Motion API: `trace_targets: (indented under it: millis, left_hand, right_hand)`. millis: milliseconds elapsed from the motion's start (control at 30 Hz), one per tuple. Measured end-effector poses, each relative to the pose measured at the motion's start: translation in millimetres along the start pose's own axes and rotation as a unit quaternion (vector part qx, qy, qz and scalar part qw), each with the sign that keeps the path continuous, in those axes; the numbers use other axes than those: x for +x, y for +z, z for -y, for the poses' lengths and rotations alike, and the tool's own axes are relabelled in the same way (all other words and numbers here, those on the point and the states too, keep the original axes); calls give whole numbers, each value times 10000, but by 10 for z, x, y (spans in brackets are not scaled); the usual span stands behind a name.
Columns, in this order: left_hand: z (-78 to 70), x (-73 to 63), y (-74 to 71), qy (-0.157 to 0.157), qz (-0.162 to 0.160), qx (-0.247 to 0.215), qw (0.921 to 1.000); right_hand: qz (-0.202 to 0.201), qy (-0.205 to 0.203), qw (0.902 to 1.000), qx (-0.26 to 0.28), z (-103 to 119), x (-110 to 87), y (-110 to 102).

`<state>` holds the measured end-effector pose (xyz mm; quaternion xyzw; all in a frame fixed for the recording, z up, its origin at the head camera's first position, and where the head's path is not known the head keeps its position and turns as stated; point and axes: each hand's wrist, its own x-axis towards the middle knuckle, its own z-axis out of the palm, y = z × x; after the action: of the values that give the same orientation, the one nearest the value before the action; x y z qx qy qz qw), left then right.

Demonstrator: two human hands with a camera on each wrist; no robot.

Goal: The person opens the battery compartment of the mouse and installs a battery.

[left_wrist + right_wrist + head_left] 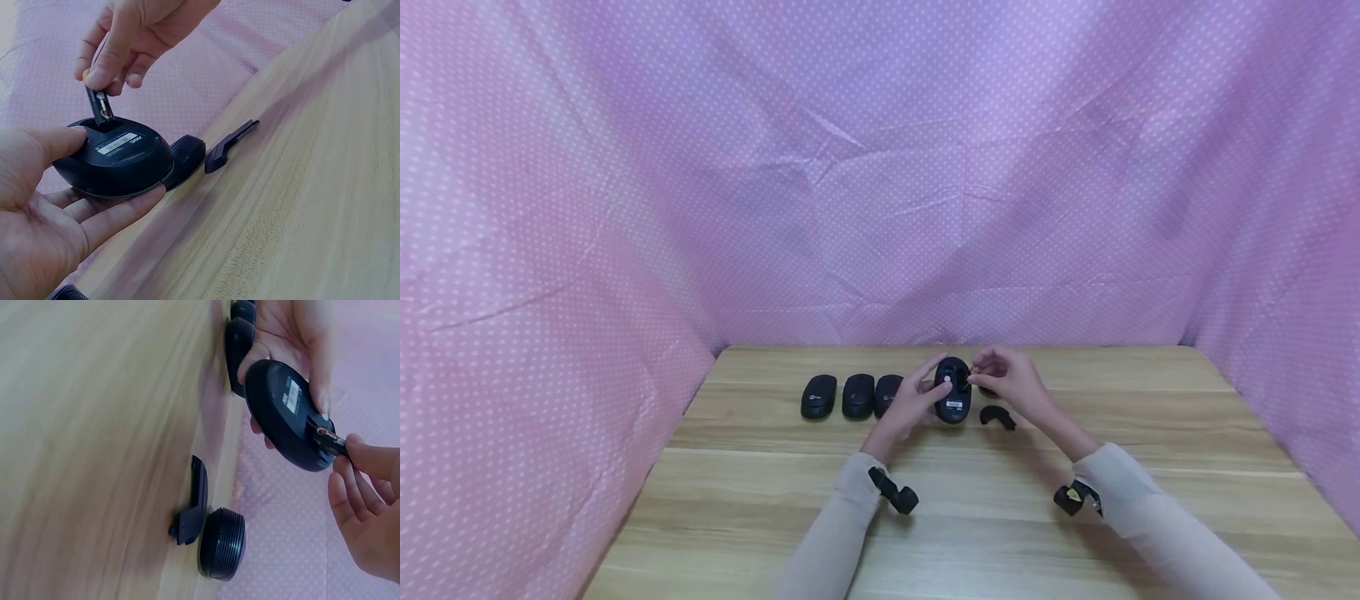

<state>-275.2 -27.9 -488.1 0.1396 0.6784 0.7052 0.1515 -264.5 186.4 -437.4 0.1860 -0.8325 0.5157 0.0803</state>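
My left hand (912, 406) holds a black computer mouse (953, 411) with its underside turned up, the thumb on the edge and the fingers beneath. A pale label and an uncovered battery slot show on that underside. My right hand (1013, 382) pinches a small dark battery (99, 103) by one end. In both wrist views the battery's other end stands tilted in the slot's opening. A curved black battery cover (996, 416) lies on the table, near the right wrist. Beside it rests another black object with a ribbed side (223, 544), partly hidden by my right hand in the head view.
Three black mice stand in a row left of my hands: the left one (818, 397), the middle one (858, 396) and one (886, 393) partly behind my left hand. The wooden table (737, 500) ends at a pink dotted cloth (880, 208).
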Motion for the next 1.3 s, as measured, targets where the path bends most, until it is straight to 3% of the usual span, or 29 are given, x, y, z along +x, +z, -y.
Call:
trace_targets:
  millis: [167,433,667,833,967,1067,1167,1300]
  left_hand:
    - [-17,-6,19,-87,5,-59,9999]
    - [-40,2,42,61,45,-19,10000]
    - [-50,15,50,148,-29,115,9998]
    - [-47,18,42,201,-59,194,9996]
    - [-49,13,30,323,-56,283,9991]
    - [-49,12,22,455,-22,250,9986]
    - [-45,15,17,605,24,193,9980]
    - [-31,29,16,743,-12,240,9969]
  right_hand:
    - [-241,-329,9990,-184,-10,-6,68]
    - [-335,-581,9970,-387,-5,-27,147]
    - [-587,-456,9948,-694,-30,-24,162]
    - [-624,-245,9963,-533,-54,-12,151]
    - [-414,143,9989,-189,-75,7,133]
    - [-25,617,9978,252,-72,17,115]
    - [473,1114,9893,816,-64,20,106]
    - [889,1393,9767,1366,-54,29,97]
